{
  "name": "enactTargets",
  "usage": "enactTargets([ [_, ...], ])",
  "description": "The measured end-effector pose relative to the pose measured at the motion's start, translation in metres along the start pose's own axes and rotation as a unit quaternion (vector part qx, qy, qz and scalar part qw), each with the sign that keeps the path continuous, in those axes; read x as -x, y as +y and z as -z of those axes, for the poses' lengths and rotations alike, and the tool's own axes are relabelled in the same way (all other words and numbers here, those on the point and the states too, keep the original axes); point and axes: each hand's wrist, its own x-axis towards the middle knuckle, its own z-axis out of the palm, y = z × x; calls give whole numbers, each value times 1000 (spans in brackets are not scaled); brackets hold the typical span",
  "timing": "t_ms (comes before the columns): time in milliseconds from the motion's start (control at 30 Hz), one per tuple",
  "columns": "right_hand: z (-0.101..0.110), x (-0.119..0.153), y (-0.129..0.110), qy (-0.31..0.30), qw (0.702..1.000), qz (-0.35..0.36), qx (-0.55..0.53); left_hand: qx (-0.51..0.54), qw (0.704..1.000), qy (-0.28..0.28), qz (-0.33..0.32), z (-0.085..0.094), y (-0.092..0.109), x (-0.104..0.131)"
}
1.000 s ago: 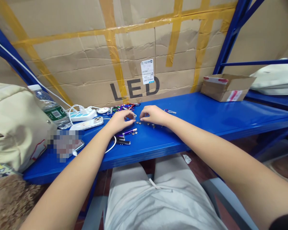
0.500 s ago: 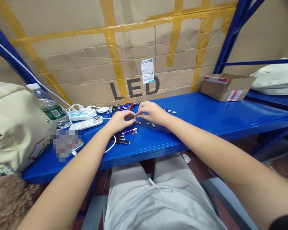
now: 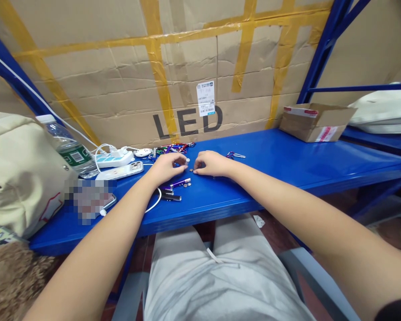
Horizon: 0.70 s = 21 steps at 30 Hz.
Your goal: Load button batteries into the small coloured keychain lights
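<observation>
My left hand (image 3: 171,168) is curled above the blue tabletop, thumb and fingers closed around a small silvery piece (image 3: 187,160) that shows at the fingertips. Just to its right, my right hand (image 3: 212,164) rests low over the table with thumb and forefinger pinched together. Its fingertips are beside a small button cell (image 3: 191,170); whether they grip anything is hidden. Nearer the front edge lie a purple penlight tube (image 3: 180,183), two more button cells (image 3: 187,185) and dark tubes (image 3: 171,198).
Several coloured carabiner penlights (image 3: 175,148) are heaped at the back, and a carabiner (image 3: 236,155) lies farther right. On the left are a phone (image 3: 122,170), a power strip (image 3: 115,158), a bottle (image 3: 75,154) and a beige bag (image 3: 23,165). A cardboard box (image 3: 316,122) stands right.
My right hand has moved away from my left fingertips, down and slightly right to the tabletop, covering button cells seen there before. My left hand has stayed nearly in place.
</observation>
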Motion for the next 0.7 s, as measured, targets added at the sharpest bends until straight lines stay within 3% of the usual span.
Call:
enactTargets([
  [100, 0, 0, -1, 21, 1000, -6, -20, -3, 1000, -2, -2, 0, 1, 0],
  [300, 7, -2, -4, 227, 966, 78, -97, 20, 1000, -11, 9, 1, 5, 1],
  [533, 3, -5, -3, 206, 966, 114, -109, 34, 999, -15, 12, 0, 8, 1],
  [700, 2, -7, 0, 204, 970, 130, -29, 36, 999, -11, 15, 0, 6, 1],
])
